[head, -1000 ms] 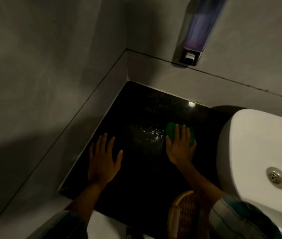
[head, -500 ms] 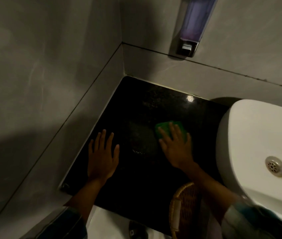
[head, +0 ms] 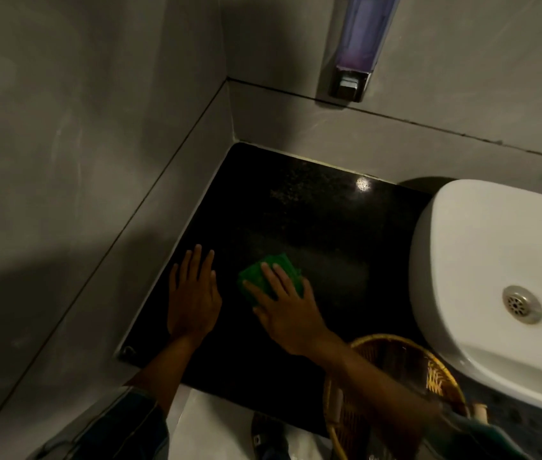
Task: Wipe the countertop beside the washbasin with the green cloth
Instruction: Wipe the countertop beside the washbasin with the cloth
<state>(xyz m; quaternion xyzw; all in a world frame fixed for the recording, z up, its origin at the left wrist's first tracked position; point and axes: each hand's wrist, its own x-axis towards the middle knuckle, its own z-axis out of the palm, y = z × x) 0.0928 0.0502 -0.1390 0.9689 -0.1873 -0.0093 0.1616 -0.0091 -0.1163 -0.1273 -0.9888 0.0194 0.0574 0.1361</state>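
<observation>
The black stone countertop [head: 312, 214] fills the corner to the left of the white washbasin [head: 482, 260]. A folded green cloth [head: 256, 277] lies flat on the countertop's middle-left part. My right hand [head: 286, 310] presses down on the cloth with fingers spread, covering its near half. My left hand [head: 193, 293] rests flat on the bare countertop just left of the cloth, fingers apart and holding nothing. The two hands almost touch.
Grey walls [head: 80, 161] close the counter on the left and at the back. A soap dispenser [head: 359, 48] hangs on the back wall. A wicker basket [head: 392, 376] stands at the counter's front edge under my right forearm. The basin's drain [head: 521, 303] shows at the right.
My right hand has slid the green cloth leftward and toward me across the countertop, ending next to my left hand. My left hand has stayed in place.
</observation>
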